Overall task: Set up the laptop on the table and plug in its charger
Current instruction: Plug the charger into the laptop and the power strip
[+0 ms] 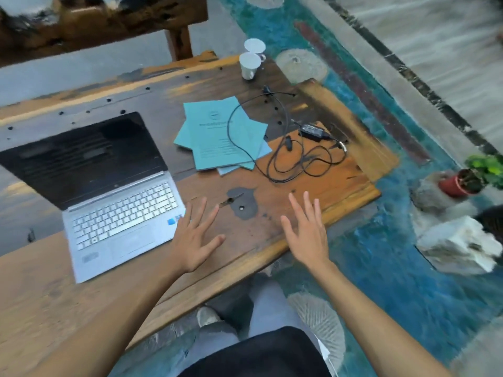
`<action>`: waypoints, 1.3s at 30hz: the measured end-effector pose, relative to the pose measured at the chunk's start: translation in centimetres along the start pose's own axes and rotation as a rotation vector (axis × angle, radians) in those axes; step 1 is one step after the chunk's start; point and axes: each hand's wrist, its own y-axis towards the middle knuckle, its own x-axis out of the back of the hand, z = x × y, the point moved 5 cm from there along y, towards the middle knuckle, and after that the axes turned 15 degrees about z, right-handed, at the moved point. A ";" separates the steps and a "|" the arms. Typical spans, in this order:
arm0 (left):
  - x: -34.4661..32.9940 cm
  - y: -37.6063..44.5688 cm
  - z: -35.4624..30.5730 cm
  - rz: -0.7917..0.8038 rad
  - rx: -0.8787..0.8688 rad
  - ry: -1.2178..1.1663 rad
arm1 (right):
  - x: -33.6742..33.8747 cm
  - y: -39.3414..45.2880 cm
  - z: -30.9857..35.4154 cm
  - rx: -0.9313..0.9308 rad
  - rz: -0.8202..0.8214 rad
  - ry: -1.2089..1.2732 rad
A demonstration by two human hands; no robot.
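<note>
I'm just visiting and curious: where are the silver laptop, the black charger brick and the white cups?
silver laptop (119, 216): head view, keyboard.
black charger brick (314, 131): head view, top face.
white cups (249, 65): head view, nearer cup's side.

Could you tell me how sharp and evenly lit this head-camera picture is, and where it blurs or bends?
Head view: soft, even light, no hard shadows; the laptop screen is dark with faint reflections; the charger and blue papers are fairly sharp; the right side smears with motion blur around the potted plant; the wide-angle lens bends the table edges.

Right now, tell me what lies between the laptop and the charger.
Head view: teal papers lie between the laptop and the charger, its cable across them.
</note>
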 end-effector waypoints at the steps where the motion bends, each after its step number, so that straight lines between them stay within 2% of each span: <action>1: 0.2 1.0 -0.6 0.001 -0.016 0.010 | 0.4 0.4 -0.9 -0.019 0.004 0.013; 8: 2.3 9.8 -3.2 -0.024 0.008 0.024 | 3.1 6.9 -5.9 -0.034 0.029 0.090; 14: 5.8 19.6 -5.6 -0.020 0.072 0.003 | 8.3 17.0 -7.8 0.004 0.077 0.142; 19: 10.6 27.5 -7.8 -0.085 0.117 -0.079 | 12.7 25.3 -8.2 0.020 0.076 0.269; 22: 14.1 31.6 -8.4 -0.134 0.143 -0.150 | 14.4 30.2 -7.8 -0.067 0.076 0.370; 26: 19.1 37.2 -8.8 -0.217 0.147 -0.303 | 15.2 36.9 -6.4 -0.157 0.124 0.704; 28: 20.9 40.2 -8.8 -0.217 0.161 -0.383 | 15.2 40.0 -5.7 -0.223 0.138 0.796; 31: 22.6 44.9 -9.0 -0.130 0.163 -0.421 | 15.4 44.4 -5.1 -0.359 0.107 0.881; 36: 22.9 52.2 -8.3 0.025 0.217 -0.341 | 13.7 50.0 -5.0 -0.575 0.122 1.130; 39: 22.1 55.3 -6.4 0.047 0.326 -0.469 | 12.5 52.3 -4.6 -0.670 0.134 1.255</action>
